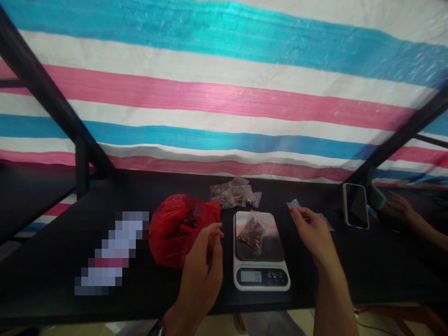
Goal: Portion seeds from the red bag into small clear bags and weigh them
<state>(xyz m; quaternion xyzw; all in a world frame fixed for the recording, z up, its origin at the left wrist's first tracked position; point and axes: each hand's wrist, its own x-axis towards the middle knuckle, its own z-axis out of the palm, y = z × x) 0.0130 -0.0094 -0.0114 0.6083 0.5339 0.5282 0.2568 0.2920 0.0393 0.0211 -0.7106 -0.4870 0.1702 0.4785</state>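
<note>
Filled bag (252,233) on scale (275,249) — just right of left hand (204,263), the nearer.
Right hand (314,231): pinching clear bag (293,204) — left fingers: half-curled, slightly apart.

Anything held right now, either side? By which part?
Right grip: a small clear plastic bag, seemingly pinched near one edge; exact spot hidden. Left grip: nothing visibly held, beside the red bag.

Clear bag (294,204) in hand (312,232), open red bag (164,235)

Head-high view, facing forward and down, black table (385,270) close.
</note>
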